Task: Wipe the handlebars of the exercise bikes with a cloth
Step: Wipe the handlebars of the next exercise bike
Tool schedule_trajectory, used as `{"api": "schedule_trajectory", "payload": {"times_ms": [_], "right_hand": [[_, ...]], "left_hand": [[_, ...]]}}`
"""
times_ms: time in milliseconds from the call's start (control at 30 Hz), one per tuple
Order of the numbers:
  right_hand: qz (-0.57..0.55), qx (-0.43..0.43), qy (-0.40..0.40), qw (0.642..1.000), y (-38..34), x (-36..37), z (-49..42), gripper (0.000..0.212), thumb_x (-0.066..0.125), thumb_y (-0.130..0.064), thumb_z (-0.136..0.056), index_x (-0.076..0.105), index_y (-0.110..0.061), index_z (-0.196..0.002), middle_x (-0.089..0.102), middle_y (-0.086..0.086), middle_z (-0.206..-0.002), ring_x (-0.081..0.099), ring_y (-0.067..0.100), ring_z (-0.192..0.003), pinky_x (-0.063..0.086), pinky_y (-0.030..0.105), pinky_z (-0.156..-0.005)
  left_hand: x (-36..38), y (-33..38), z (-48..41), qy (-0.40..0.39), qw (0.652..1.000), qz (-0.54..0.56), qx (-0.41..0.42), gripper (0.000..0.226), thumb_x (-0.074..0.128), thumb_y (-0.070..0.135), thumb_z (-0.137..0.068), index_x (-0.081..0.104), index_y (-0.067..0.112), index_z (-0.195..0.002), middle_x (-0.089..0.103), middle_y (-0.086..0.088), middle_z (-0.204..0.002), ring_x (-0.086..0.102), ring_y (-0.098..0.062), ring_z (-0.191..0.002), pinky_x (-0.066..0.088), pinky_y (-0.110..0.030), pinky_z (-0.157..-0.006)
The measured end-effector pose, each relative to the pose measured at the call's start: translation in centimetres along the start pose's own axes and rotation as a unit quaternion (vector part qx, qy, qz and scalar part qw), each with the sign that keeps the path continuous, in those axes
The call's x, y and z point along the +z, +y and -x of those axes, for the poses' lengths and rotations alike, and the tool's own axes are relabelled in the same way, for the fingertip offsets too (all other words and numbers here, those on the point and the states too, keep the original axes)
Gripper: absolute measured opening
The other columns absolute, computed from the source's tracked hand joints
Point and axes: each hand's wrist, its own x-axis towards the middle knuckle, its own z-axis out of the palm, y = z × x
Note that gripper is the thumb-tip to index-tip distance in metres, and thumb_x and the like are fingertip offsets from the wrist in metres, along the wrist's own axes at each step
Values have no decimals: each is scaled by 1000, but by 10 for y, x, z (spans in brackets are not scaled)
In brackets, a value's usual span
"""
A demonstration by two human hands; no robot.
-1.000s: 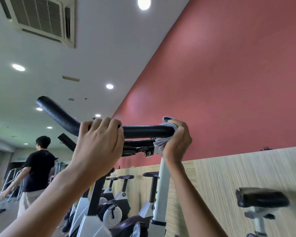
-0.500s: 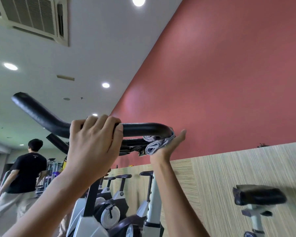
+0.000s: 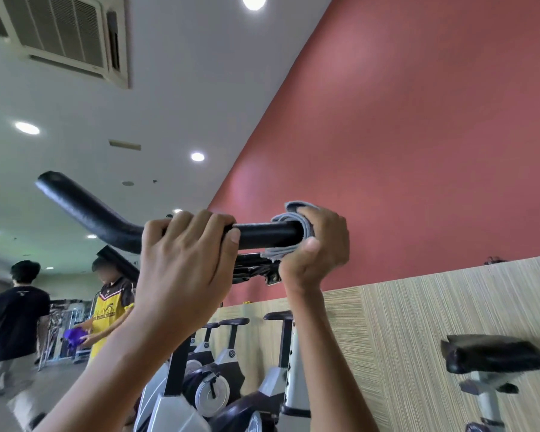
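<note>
Though in R hand (image 3: 320,244), cloth (image 3: 289,218) half hidden; handlebar (image 3: 262,235) end covered.

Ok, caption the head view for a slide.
Left hand grips black padded handlebar; right hand wraps grey cloth round its end.

Grey floor (image 3: 66,378) at lower left, under exercise bikes (image 3: 212,369), a black-shirted person (image 3: 13,322), a yellow-jerseyed person (image 3: 109,319).

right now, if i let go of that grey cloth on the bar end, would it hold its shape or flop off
Probably floppy: the cloth folds and wraps round the end of the handlebar where the right hand grips it. It looks thin and light, so it would likely drop. The bar's smooth-looking black surface may give it little hold.
</note>
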Motion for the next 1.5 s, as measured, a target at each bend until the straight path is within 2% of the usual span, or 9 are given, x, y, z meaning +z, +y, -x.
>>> {"api": "schedule_trajectory", "payload": {"times_ms": [167, 367, 567, 733, 933, 1067, 1167, 1400, 1500], "right_hand": [[-6, 36, -63, 997, 4, -12, -2, 58, 18, -43, -104, 63, -16, -79, 69, -4, -82, 62, 22, -70, 48, 39, -61], [131, -225, -128, 957, -7, -11, -5, 41, 36, -34, -96, 71, -16, -84, 70, 0, -80, 64, 23, -76, 46, 34, -68], [185, -145, -119, 965, -27, -8, 0, 31, 45, -21, -93, 69, -14, -74, 68, -3, -77, 59, 24, -69, 42, 33, -67], [204, -276, -200, 918, -22, -19, -6, 37, 45, -38, -97, 73, -14, -89, 68, 2, -84, 62, 27, -79, 46, 37, -74], [221, -190, -150, 945, -42, -4, 3, 40, 46, -43, -95, 73, -17, -82, 68, -1, -80, 59, 24, -73, 44, 35, -71], [211, -271, -185, 921, -39, -8, 2, 41, 44, -47, -99, 73, -19, -102, 66, 1, -80, 61, 25, -73, 45, 36, -73], [230, -236, -189, 925, -41, -10, -1, 49, 40, -52, -100, 60, -15, -125, 65, 1, -79, 59, 21, -74, 47, 37, -73], [196, -245, -234, 920, -46, -11, -5, 44, 48, -51, -97, 73, -16, -89, 74, -1, -101, 67, 22, -83, 46, 37, -77], [188, -218, -222, 932, -47, -8, -7, 44, 48, -52, -97, 71, -18, -82, 74, -6, -91, 66, 19, -76, 44, 34, -73]], "left_hand": [[-7, -9, 0, -43, 998, 21, 39, 37, 29, 36, -100, 59, 21, -115, 64, 7, -96, 59, -21, -87, 33, -36, -81], [-29, -54, 5, -90, 994, -19, 67, 46, 24, 48, -102, 59, 23, -119, 66, 9, -99, 62, -17, -91, 38, -36, -94], [-29, -78, 12, -79, 993, -42, 70, 41, 28, 46, -101, 55, 21, -119, 63, 7, -103, 60, -19, -104, 26, -38, -112], [-25, -77, 14, -62, 996, -21, 67, 43, 26, 44, -102, 56, 19, -119, 61, 7, -103, 59, -21, -103, 27, -39, -110], [-24, -72, 16, -51, 997, -7, 53, 46, 24, 44, -102, 58, 17, -118, 63, 5, -102, 59, -20, -101, 27, -38, -109], [-29, -72, 14, -55, 997, -12, 60, 44, 30, 43, -100, 60, 16, -117, 65, 5, -101, 62, -20, -101, 29, -38, -109], [-29, -70, 14, -53, 997, -10, 53, 44, 31, 43, -100, 60, 16, -116, 66, 4, -101, 62, -20, -100, 28, -39, -110], [-28, -67, 15, -50, 998, -4, 40, 45, 30, 44, -99, 61, 15, -115, 66, 3, -99, 62, -21, -98, 28, -40, -109], [-28, -66, 15, -50, 998, -4, 37, 44, 30, 43, -99, 61, 16, -114, 66, 4, -98, 62, -21, -98, 28, -39, -109]]}}
